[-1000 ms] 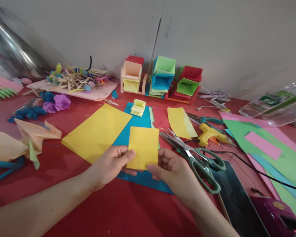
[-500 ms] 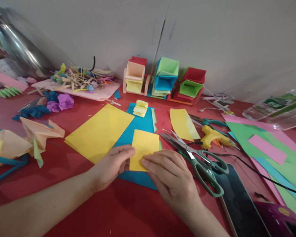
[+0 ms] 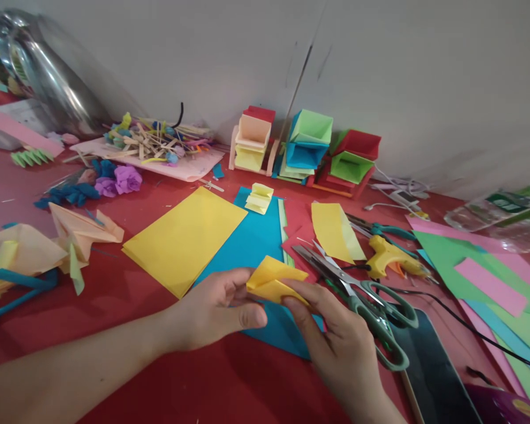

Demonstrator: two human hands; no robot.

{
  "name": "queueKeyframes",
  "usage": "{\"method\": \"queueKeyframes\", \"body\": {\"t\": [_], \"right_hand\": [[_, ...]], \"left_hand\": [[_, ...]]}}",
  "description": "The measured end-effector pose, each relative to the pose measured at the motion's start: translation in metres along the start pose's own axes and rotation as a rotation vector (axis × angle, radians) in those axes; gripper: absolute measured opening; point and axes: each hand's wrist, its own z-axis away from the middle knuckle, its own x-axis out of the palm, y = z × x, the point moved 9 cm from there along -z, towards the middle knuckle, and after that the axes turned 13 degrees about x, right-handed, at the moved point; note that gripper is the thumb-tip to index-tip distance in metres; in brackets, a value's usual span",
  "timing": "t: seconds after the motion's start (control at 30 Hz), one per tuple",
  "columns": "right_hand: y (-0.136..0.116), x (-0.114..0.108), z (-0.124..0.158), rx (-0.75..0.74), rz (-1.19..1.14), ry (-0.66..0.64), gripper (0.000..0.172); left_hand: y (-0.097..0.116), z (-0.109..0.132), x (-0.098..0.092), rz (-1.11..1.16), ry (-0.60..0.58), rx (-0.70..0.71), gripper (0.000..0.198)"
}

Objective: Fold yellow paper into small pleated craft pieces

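Note:
Both hands are on a small folded yellow paper [image 3: 274, 280], raised over a blue sheet [image 3: 251, 238] on the red table. My right hand [image 3: 340, 335] pinches the paper's right side between thumb and fingers. The fingers of my left hand [image 3: 216, 309] are curled at its left edge, partly hidden behind it, while the left thumb lies lower, off the paper. The paper is bent, with a gap between its layers. Larger yellow sheets [image 3: 188, 238] lie to the left, and a small pleated pale-yellow paper piece [image 3: 259, 198] stands on the blue sheet's far end.
Green-handled scissors [image 3: 357, 288] lie open beside my right hand, near a dark phone [image 3: 433, 365] and a yellow glue gun [image 3: 393, 258]. Folded paper boxes [image 3: 309, 141] stand along the wall. Craft sticks [image 3: 145, 141] and a metal jug [image 3: 62, 82] are at the back left.
The small yellow paper was flat and upright between both hands; now it is folded over and tilted. My left thumb has come off it. The view has shifted slightly left.

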Motion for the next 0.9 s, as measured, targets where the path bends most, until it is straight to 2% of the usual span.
{"method": "queueKeyframes", "body": {"t": [0.1,0.17,0.27,0.37,0.53,0.63,0.73,0.9], "right_hand": [[-0.002,0.001,0.000,-0.023,-0.017,-0.024,0.020],[-0.009,0.005,0.000,-0.092,-0.026,-0.053,0.022],[-0.020,0.011,0.004,-0.217,0.038,-0.069,0.031],[-0.026,0.014,0.006,-0.272,0.133,-0.034,0.035],[-0.028,0.015,0.009,-0.288,0.196,-0.005,0.035],[-0.027,0.016,0.010,-0.290,0.193,-0.022,0.035],[-0.027,0.016,0.010,-0.284,0.186,-0.038,0.037],[-0.029,0.020,0.012,-0.312,0.198,-0.063,0.043]], "left_hand": [[0.009,0.000,-0.001,-0.209,0.004,0.063,0.035],[0.016,-0.001,-0.001,-0.334,0.013,0.115,0.028],[0.021,0.000,0.004,-0.417,-0.028,0.155,0.030],[0.020,0.002,0.011,-0.298,-0.052,0.135,0.037],[0.011,0.005,0.021,0.080,-0.072,0.010,0.044],[0.005,0.005,0.023,0.251,-0.072,-0.038,0.040],[0.001,0.003,0.019,0.386,-0.005,-0.020,0.029],[-0.004,0.000,0.013,0.471,0.099,-0.053,0.030]]}}
